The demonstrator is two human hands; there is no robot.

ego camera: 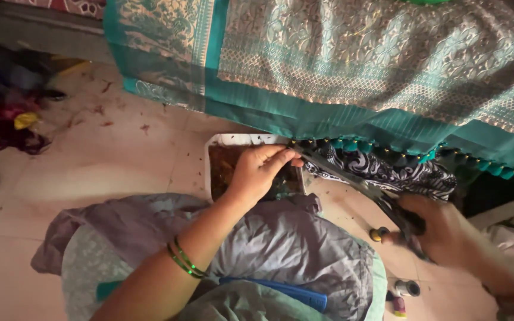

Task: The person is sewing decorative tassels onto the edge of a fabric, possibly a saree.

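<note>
At the far left you have a heap of dark and red cloth scraps with one yellow piece on the pale tiled floor, well apart from your hands. Nearer to you, a grey-lilac cloth lies over your lap, and a flat blue plastic tool rests on it, close to your left forearm with its two thin green bangles.

Your left hand reaches forward over a white rectangular tray with brown content. The fingers are nearly closed: thumb and forefinger pinch the lower edge of the teal and silver woven fabric, just at the place where the row of small teal tassels with gold beads begins (what is inside the pinch is too small to see). This fabric hangs across the whole upper part of the view, and its tassel border runs from your left fingertips toward the right.

Under the border lies a black and white patterned cloth. Your right hand is closed around the dark handles of a pair of scissors; the long blades point up and left, and their tip comes to the fabric edge just beside your left fingers. I cannot tell if the blades are apart or together.

Below the right hand, small thread spools stand on the floor.
</note>
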